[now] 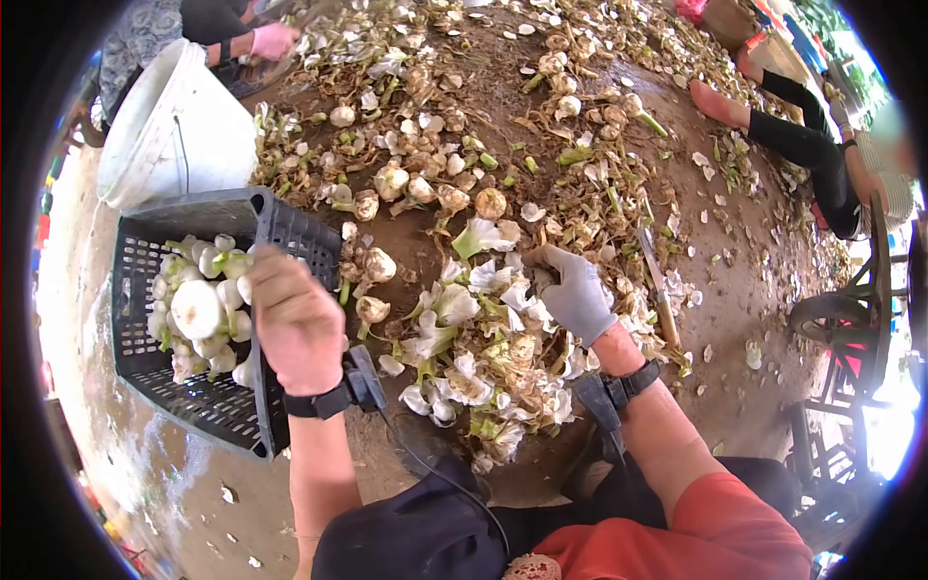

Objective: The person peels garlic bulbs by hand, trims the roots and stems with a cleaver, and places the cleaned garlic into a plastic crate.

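My left hand [295, 324], bare and blurred by motion, is at the near side wall of a black plastic crate [193, 411]. Its fingers curl toward the crate, but the blur hides whether they hold anything. Inside lie cleaned white garlic bulbs [198, 309], one much larger than the others. My right hand [575, 295] wears a grey glove. Its fingers are bent in over the edge of a heap of garlic skins [464, 319], and what is in them is hidden. A knife [659, 290] with a wooden handle lies on the ground to its right.
Untrimmed garlic bulbs [391, 182] and loose skins spread over the brown ground ahead. A white bucket [188, 126] stands behind the crate. Another person's pink-gloved hand [274, 42] is at the upper left. A person's bare foot [720, 104] and a wheeled cart [851, 309] are at right.
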Available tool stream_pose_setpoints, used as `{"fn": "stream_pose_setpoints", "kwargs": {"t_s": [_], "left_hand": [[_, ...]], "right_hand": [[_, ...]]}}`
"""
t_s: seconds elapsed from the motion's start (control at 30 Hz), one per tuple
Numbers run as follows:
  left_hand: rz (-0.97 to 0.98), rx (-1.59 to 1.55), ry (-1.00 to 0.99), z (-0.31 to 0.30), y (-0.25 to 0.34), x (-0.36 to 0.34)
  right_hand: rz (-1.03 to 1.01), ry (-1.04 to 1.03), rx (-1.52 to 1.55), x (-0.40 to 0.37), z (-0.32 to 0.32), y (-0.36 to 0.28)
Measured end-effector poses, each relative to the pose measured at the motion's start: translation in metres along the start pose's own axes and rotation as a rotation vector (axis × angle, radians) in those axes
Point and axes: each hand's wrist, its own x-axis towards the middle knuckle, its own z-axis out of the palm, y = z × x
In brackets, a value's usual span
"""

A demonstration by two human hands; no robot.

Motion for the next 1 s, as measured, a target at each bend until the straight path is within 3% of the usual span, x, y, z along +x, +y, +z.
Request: {"fn": "stream_pose_setpoints", "kwargs": {"t_s": [0.03,0.1,0.17,0.23,0.3,0.33,0.37,0.4,0.43,0.5,0.57,0.63,0.7,0.73,0.8,0.9,1.0], "left_hand": [[-0.068,0.206,0.055,-0.012,0.003,0.007],[0.098,1.28,0.517,-0.036,-0.006,0.012],[0.172,2.326,0.468,-0.095,0.011,0.019],[0.142,3.015,0.486,-0.107,0.002,0.023],[0.033,3.063,0.473,-0.114,0.009,0.027],[-0.109,2.996,0.523,-0.115,0.013,0.029],[-0.254,2.922,0.574,-0.117,0.015,0.029],[-0.015,2.713,0.483,-0.121,0.014,0.028],[-0.026,2.717,0.477,-0.109,0.001,0.029],[0.085,1.898,0.434,-0.075,-0.031,0.027],[-0.052,1.49,0.527,-0.05,-0.049,0.023],[-0.057,1.444,0.437,-0.054,-0.057,0.016],[-0.013,1.863,0.306,-0.053,-0.066,0.01],[0.001,1.854,0.299,-0.051,-0.076,0.007],[0.056,1.896,0.277,-0.058,-0.086,0.001],[0.249,2.263,-0.166,-0.068,-0.087,-0.003],[0.298,2.335,-0.219,-0.061,-0.093,0.0]], "right_hand": [[0.005,0.001,0.031,0.0,0.005,0.001],[-0.001,-0.016,0.078,-0.001,0.014,0.002],[-0.021,-0.052,0.043,-0.001,0.019,-0.002],[-0.016,-0.062,0.054,-0.001,0.02,-0.01],[0.006,-0.127,0.073,-0.005,0.021,-0.014],[-0.047,-0.168,0.124,-0.005,0.025,-0.008],[0.115,-0.253,0.311,-0.008,0.029,-0.005],[0.184,-0.37,0.376,-0.009,0.028,-0.01],[0.251,-0.484,0.445,-0.009,0.027,-0.018],[0.203,-0.491,0.543,-0.012,0.033,-0.029],[0.144,-0.465,0.663,-0.013,0.039,-0.032],[0.377,-0.399,0.943,-0.012,0.032,-0.041],[0.378,-0.313,1.095,-0.014,0.034,-0.043],[0.378,-0.229,1.24,-0.015,0.034,-0.044],[0.315,-0.178,1.192,-0.013,0.035,-0.047],[0.217,-0.031,1.077,-0.015,0.03,-0.059],[0.248,-0.034,0.933,-0.016,0.016,-0.066]]}}
